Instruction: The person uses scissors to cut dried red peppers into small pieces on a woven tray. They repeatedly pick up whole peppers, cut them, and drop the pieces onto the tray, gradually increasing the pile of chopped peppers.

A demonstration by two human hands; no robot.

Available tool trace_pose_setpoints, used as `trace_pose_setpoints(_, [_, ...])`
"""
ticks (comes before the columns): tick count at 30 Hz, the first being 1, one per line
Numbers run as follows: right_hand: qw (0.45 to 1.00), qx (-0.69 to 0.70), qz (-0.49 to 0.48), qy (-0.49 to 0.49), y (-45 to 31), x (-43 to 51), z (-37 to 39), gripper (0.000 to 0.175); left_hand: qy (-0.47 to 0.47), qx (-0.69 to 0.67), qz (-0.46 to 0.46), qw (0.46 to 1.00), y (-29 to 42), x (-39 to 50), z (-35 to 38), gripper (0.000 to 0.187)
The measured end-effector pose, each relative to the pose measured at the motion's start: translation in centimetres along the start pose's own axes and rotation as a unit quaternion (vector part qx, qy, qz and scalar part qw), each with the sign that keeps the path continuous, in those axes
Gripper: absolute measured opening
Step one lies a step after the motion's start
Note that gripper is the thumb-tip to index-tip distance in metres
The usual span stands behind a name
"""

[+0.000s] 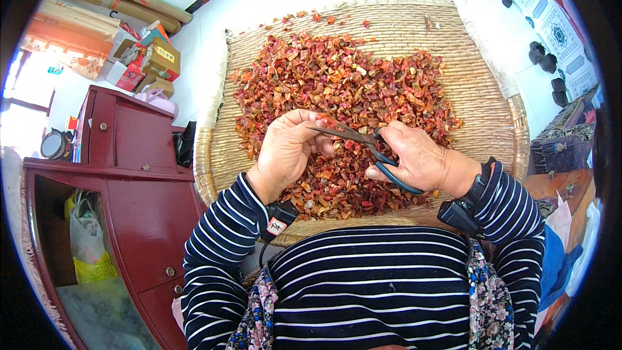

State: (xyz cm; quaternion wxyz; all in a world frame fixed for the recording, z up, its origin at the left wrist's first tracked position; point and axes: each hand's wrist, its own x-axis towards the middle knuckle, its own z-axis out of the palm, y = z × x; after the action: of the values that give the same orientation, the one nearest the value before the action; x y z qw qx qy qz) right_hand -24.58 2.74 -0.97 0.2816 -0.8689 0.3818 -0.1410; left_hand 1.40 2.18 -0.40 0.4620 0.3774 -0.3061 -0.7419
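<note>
A wide woven wicker tray [486, 78] lies before me, bearing a broad heap of dried red and orange pieces, seemingly cut peppers [311, 68]. Above the heap, my left hand [291, 146] pinches a red dried piece [326, 119] between thumb and forefinger. My right hand [418, 155] holds scissors [371, 146] with blue handles and dark metal blades. The blades point left, their tips close to my left fingers and just below the held piece; they look slightly apart.
At left stands a dark red wooden cabinet [146, 218], with cardboard boxes [163, 61] and rolled mats [116, 5] behind it. Several dark shoes [542, 58] lie beyond the tray at right. A wooden drawer unit [559, 184] stands near my right elbow.
</note>
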Motion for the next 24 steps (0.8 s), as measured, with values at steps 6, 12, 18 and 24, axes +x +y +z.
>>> trace_pose_setpoints(6, [1.0,0.007,-0.003,-0.001,0.1,0.0,0.3,0.064,-0.019,0.005,-0.03,0.999,-0.4,0.2,-0.1,0.008])
trace_pose_setpoints(12, [0.999,-0.009,-0.033,0.033,0.4,-0.1,0.5,0.052,-0.003,0.024,-0.043,0.999,-0.5,0.3,-0.4,0.009])
trace_pose_setpoints(18, [0.995,-0.064,-0.029,0.066,1.0,-0.1,-1.0,0.054,0.0,0.027,-0.034,0.999,-0.2,0.4,-0.3,0.006])
trace_pose_setpoints(24, [0.98,-0.055,0.034,0.19,2.9,-0.9,-6.1,0.051,0.062,0.367,0.009,0.928,-0.3,0.9,-1.1,0.027])
